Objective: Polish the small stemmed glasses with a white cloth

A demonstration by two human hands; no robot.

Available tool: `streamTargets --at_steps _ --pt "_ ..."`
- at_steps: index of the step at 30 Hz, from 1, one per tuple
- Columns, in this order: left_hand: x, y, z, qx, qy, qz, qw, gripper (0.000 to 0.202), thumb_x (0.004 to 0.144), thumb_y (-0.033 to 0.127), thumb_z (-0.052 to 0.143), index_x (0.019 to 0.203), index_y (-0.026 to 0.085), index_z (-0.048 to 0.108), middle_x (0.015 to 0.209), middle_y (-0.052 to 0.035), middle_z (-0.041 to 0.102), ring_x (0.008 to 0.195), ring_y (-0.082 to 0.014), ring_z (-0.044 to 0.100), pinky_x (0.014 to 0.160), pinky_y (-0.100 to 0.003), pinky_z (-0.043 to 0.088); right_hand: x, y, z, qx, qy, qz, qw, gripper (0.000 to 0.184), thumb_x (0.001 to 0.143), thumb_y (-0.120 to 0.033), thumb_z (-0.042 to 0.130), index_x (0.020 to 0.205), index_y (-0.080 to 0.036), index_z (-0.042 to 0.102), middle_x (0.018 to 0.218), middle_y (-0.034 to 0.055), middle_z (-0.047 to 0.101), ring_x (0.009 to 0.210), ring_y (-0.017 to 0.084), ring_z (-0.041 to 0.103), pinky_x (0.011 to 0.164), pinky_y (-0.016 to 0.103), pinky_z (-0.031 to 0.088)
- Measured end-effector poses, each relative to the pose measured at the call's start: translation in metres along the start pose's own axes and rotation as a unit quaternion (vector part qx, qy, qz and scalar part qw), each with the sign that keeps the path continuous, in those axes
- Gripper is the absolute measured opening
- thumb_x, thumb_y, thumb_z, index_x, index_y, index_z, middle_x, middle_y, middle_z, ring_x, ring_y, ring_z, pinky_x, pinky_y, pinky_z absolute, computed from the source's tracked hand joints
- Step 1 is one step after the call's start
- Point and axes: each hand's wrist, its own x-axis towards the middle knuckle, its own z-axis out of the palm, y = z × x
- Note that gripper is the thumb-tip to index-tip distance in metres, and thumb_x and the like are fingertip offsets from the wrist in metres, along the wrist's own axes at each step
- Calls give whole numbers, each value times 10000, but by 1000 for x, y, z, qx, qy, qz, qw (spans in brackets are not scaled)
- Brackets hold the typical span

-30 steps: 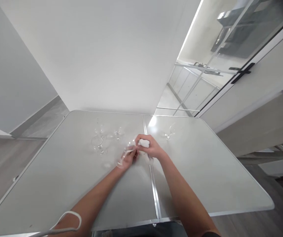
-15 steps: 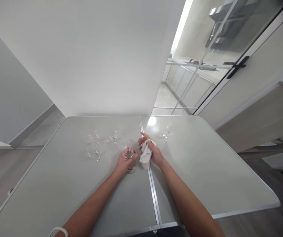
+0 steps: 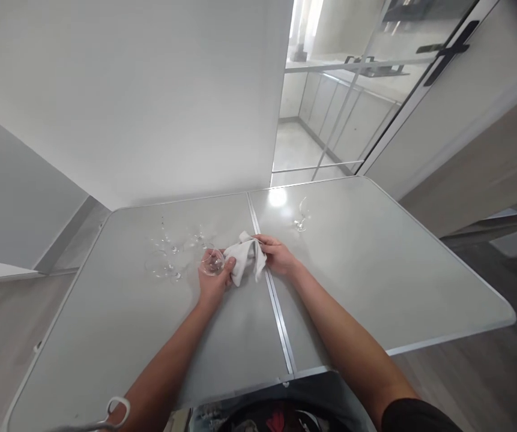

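My left hand [image 3: 214,276] is closed around a clear wine glass [image 3: 212,262], whose round bowl faces up toward me; its foot is hidden. A white cloth [image 3: 244,257] hangs between my two hands and touches the left fingers and thumb near the glass. On its right side my right hand [image 3: 277,253] pinches the cloth, with the fingertips partly behind it. Both hands are over the middle of the table, near the metal seam.
Several clear stemmed glasses [image 3: 168,261] stand left of my hands, hard to see against the pale table [image 3: 375,264]. Another glass [image 3: 302,216] stands at the back right. A white wall [image 3: 195,108] rises behind the table, with a glass-paned door [image 3: 343,114] to its right.
My left hand has tilted the glass and moved left. The cloth has come over to the left hand and is spread between both hands. My head view has shifted.
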Motion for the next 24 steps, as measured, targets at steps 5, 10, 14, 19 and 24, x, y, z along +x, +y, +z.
streamTargets --at_steps 5,10,14,19,24 --pt "0 0 -3 54 -3 -10 998 468 750 472 844 864 212 472 749 50 666 354 -31 441 363 -185 363 -4 -8 2 22 7 2 1000 338 778 -293 793 1093 -210 702 885 9 693 753 153 606 681 251 479" --pt "1 8 -5 114 26 3 993 445 777 490 817 890 212 489 739 41 665 386 -40 460 387 -177 374 -9 -21 3 -64 9 -22 998 303 784 -397 839 811 -177 632 735 -34 562 674 111 507 621 211 400" --pt "3 11 -5 119 37 3 992 433 812 472 784 959 226 459 944 -11 717 387 -27 438 377 -189 371 -10 -31 -3 -23 144 -141 979 376 789 -428 829 754 -206 527 704 -61 472 644 102 432 590 203 365" --pt "2 7 -8 114 15 7 993 462 815 438 786 1060 246 445 955 8 626 495 -44 475 416 -178 397 -7 -33 -8 11 198 -164 966 393 807 -445 813 773 -227 488 710 -71 461 635 105 442 603 206 408" --pt "-2 -3 -10 71 -164 40 983 399 931 431 654 1225 253 453 1052 -27 539 660 -78 527 582 -220 486 -8 -29 9 40 197 -221 954 306 885 -527 715 976 -254 611 983 -13 655 912 156 621 768 257 519"
